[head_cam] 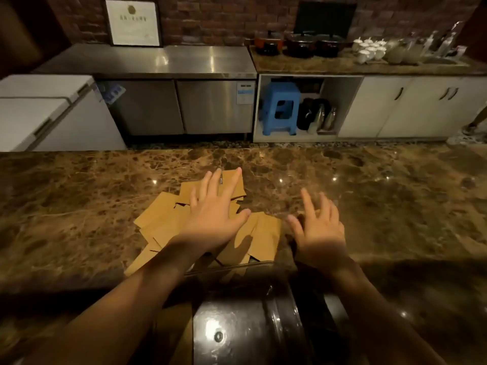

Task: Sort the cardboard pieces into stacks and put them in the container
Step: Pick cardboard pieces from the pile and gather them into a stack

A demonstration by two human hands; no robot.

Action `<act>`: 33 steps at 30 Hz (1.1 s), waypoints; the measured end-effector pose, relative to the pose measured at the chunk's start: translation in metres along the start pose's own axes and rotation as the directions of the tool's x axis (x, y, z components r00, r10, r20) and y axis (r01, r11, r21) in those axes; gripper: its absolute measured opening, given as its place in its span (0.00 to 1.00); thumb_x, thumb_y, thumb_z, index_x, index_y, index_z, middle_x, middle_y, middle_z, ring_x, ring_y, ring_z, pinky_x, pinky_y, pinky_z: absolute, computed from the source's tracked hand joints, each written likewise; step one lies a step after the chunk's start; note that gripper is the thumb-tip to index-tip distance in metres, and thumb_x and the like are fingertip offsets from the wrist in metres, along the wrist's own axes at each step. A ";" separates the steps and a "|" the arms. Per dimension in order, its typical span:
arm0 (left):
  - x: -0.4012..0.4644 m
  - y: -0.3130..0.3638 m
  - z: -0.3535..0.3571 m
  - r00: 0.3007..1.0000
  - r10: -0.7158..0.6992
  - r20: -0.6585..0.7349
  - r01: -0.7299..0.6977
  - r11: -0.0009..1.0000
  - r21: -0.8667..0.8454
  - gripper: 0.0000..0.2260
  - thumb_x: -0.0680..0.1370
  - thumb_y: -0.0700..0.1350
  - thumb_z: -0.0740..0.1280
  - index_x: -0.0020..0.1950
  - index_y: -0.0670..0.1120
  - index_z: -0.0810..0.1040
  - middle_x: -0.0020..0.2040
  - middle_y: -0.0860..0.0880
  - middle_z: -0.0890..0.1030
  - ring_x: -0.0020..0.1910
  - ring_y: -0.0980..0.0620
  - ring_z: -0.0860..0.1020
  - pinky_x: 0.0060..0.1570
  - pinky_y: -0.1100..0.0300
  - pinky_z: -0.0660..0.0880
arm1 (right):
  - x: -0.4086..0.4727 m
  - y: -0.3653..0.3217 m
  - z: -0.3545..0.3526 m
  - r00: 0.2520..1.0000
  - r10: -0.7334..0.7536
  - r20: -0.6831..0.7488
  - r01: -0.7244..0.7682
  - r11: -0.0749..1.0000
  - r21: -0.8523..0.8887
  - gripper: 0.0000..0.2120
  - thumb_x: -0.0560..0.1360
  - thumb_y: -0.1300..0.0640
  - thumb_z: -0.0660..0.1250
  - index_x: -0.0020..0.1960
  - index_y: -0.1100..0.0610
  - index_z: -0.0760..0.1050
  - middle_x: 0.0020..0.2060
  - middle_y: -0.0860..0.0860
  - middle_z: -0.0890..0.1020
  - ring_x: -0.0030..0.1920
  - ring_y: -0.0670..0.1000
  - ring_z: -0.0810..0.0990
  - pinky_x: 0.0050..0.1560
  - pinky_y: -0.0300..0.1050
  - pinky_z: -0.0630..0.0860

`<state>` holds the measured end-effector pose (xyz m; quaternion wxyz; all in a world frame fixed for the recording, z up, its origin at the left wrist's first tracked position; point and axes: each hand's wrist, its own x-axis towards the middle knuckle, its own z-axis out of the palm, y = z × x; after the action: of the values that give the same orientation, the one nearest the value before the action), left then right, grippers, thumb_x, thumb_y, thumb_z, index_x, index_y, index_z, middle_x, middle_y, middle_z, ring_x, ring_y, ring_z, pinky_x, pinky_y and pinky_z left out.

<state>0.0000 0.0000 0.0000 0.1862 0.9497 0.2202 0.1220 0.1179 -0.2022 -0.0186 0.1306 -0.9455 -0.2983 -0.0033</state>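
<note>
Dark glossy container (pixel 237 325) nearest, awaiting stacks. Left hand (pixel 213 219) spread flat over scattered cardboard pieces (pixel 163 219), likely gathering. Right hand (pixel 320 238) released, grasping nothing.

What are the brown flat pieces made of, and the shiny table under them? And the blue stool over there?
The brown pieces look like thin cardboard: matte tan, flat, with cut notches and sharp corners. The countertop looks like polished stone, probably marble: mottled brown veins and bright light reflections. The blue stool seems to be moulded plastic: one even colour, smooth and slightly glossy. Both hands, left and right, are spread open.
</note>
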 end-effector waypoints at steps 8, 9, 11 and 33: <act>0.023 0.041 0.002 0.928 -0.231 0.291 0.370 0.499 -0.784 0.15 0.79 0.52 0.66 0.66 0.58 0.73 0.68 0.49 0.75 0.62 0.53 0.75 0.54 0.57 0.75 | 0.030 0.037 0.002 0.796 0.518 0.313 -0.563 0.824 0.067 0.42 0.80 0.34 0.52 0.81 0.58 0.42 0.76 0.65 0.61 0.74 0.67 0.60 0.70 0.62 0.63; 0.026 0.047 0.004 0.897 -0.249 0.365 0.438 0.385 -0.813 0.11 0.80 0.51 0.65 0.62 0.56 0.76 0.65 0.47 0.78 0.59 0.52 0.78 0.54 0.56 0.77 | 0.032 0.039 0.004 0.778 0.535 0.329 -0.580 0.813 0.050 0.44 0.79 0.32 0.53 0.81 0.59 0.43 0.77 0.65 0.61 0.74 0.67 0.60 0.71 0.61 0.63; 0.032 0.060 0.014 0.803 -0.244 0.543 0.586 0.163 -0.794 0.08 0.81 0.50 0.65 0.58 0.50 0.77 0.60 0.43 0.82 0.56 0.47 0.81 0.53 0.52 0.79 | 0.034 0.038 0.008 0.760 0.557 0.335 -0.592 0.806 0.003 0.48 0.76 0.29 0.58 0.80 0.61 0.48 0.75 0.64 0.63 0.73 0.65 0.62 0.70 0.59 0.65; 0.055 0.107 0.049 0.384 -0.189 0.904 0.916 -0.047 -0.399 0.31 0.80 0.57 0.61 0.72 0.35 0.65 0.67 0.37 0.74 0.69 0.39 0.70 0.68 0.42 0.65 | 0.040 0.026 -0.009 0.773 0.419 0.476 -0.634 0.549 0.545 0.15 0.80 0.55 0.66 0.64 0.61 0.72 0.50 0.60 0.82 0.46 0.57 0.81 0.46 0.53 0.80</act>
<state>0.1031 -0.0786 0.0076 0.7761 0.4145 0.4352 -0.1908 0.1665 -0.2021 -0.0131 0.4159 -0.8637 0.0076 0.2844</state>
